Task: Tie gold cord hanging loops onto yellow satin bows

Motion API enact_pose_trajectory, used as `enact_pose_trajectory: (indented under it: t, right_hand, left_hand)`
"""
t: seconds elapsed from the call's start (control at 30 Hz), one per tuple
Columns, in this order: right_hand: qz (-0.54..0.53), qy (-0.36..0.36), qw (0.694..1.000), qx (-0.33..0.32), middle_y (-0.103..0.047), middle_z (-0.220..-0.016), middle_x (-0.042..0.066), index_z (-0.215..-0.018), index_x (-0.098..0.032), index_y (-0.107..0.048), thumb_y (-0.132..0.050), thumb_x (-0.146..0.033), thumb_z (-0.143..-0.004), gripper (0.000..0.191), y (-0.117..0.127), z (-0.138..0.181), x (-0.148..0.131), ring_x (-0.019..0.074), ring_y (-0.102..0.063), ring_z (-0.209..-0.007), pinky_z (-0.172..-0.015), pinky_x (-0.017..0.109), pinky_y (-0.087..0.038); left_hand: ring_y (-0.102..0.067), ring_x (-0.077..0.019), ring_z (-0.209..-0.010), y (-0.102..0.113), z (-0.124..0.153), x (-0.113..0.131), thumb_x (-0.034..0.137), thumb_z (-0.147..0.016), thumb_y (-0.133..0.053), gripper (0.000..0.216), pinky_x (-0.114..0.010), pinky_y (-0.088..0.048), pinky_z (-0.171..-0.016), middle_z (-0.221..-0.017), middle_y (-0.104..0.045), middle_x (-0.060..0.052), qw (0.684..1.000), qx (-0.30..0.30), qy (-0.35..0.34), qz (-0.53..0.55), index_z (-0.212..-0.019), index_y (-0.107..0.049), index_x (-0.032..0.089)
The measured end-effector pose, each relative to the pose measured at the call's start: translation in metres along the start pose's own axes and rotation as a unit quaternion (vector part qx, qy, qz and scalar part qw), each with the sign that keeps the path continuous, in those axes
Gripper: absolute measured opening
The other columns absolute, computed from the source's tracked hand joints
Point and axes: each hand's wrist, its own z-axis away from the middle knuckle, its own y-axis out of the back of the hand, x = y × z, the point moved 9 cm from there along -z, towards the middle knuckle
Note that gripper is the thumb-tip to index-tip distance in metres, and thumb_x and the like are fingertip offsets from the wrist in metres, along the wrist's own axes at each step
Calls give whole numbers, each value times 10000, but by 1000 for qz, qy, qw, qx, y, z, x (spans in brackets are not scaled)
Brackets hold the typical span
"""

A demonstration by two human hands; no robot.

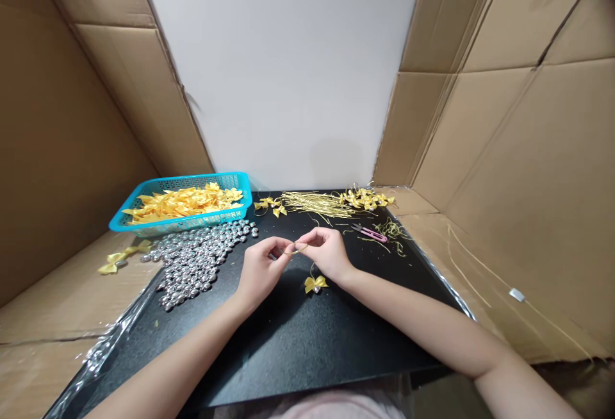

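Over the middle of the black table, my left hand [265, 266] and my right hand [329, 255] meet, each pinching a thin gold cord [298, 250] between thumb and fingertips. From the cord, below my right hand, hangs a yellow ribbon bow [316, 284] with a small silver bell or bead at its centre. Exactly how the cord runs between the fingertips is too small to tell. To the left of my left hand lies a spread of shiny silver bells or beads [196, 264].
A blue basket [180, 220] of yellow bows stands at back left. Along the back lie gold cords [314, 204] and finished-looking bows [365, 199]. Pink thread snips [369, 234] and cord scraps [391, 230] are at right. Cardboard walls [523, 169] flank the table [307, 348].
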Motion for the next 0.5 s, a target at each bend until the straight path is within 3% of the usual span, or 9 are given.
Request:
enact_pose_trajectory:
  t: [0.3,0.5]
  right_hand:
    - [29,-12,999,-22,-679,-628,13,-614,-180,-614,-792,-306,-559,225,3,-3,6,163,-643,-604,-610,275,-522]
    - [84,-10,996,-42,-690,-653,13,-671,-165,-668,-745,-255,-618,130,12,3,5,146,-631,-611,-631,266,-512]
  left_hand:
    - [-512,-135,-551,-8,2,-5,331,-746,-649,175,-226,-370,-510,-615,-653,-10,998,-18,43,38,-709,-706,170]
    - [-488,-118,-500,-21,3,-21,414,-701,-662,264,-222,-366,-483,-575,-610,-3,982,-55,133,121,-707,-690,151]
